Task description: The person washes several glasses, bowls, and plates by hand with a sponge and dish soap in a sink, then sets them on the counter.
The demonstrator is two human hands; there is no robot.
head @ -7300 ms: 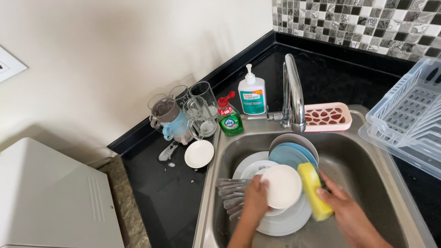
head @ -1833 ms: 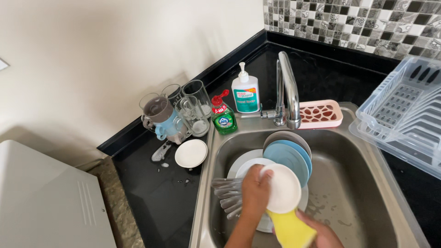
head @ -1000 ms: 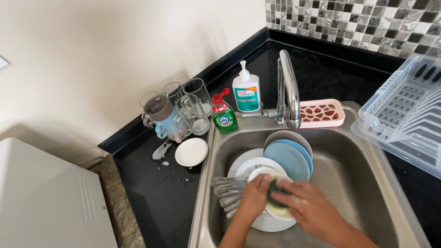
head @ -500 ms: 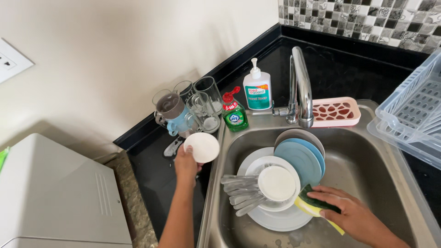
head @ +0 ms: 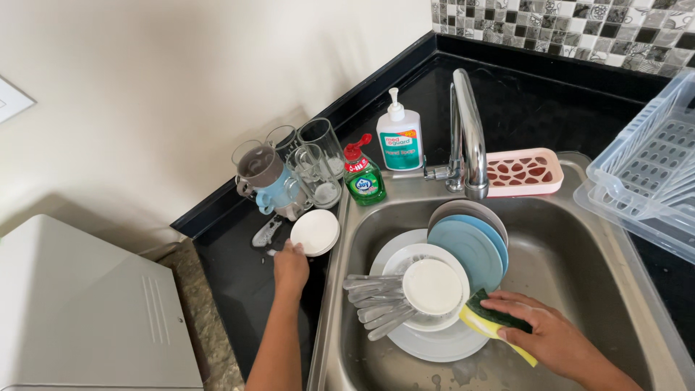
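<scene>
Left hand [head: 291, 265] gripped small white saucer [head: 315, 232] at worktop's sink-side edge. Right hand [head: 539, 334] closed on yellow-green sponge [head: 492, 324] in sink [head: 579, 253], beside stacked plates [head: 434, 340].

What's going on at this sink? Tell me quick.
A person is washing dishes. The left hand rests at the edge of a small white saucer on the black counter beside the glasses. The right hand presses a yellow-green sponge down in the sink, next to stacked plates and cutlery.
</scene>
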